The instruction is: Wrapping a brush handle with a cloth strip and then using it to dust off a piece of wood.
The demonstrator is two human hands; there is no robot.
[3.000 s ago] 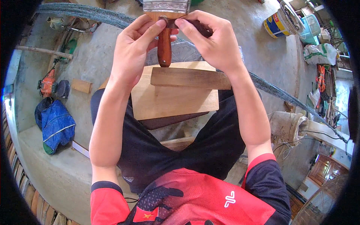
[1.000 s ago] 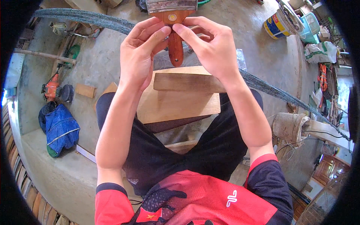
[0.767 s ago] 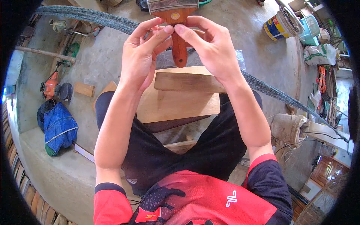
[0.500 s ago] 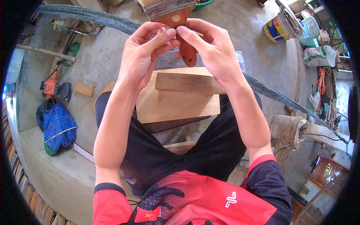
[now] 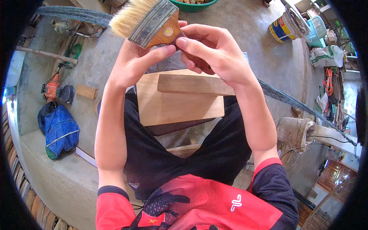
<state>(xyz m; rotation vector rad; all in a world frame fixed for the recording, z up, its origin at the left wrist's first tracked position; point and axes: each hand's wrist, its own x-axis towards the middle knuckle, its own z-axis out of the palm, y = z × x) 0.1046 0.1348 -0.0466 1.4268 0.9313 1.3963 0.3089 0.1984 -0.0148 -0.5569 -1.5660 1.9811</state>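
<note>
A wide paintbrush [image 5: 155, 23] with pale bristles, a metal band and a brown wooden handle is tilted at the top of the head view, its bristles toward the upper left. My right hand [image 5: 214, 53] is closed round the handle, hiding most of it. Behind the metal band is my left hand [image 5: 134, 65], its thumb tip against the brush near the handle; its other fingers are mostly hidden. Below both hands, a flat light wooden board [image 5: 180, 111] lies between my knees, with a darker wooden bar [image 5: 195, 84] across it.
A green basin [image 5: 195, 7] stands beyond my hands. A dark rope-like band [image 5: 287, 99] stretches past my right knee. On the left are a blue bag [image 5: 61, 130], an orange tool [image 5: 52, 89] and a small wooden block [image 5: 86, 91]. A bucket [image 5: 283, 28] stands far right.
The paintbrush has turned, its bristles swinging down and left into view. My left hand has shifted left behind the band, while my right hand has closed farther over the handle.
</note>
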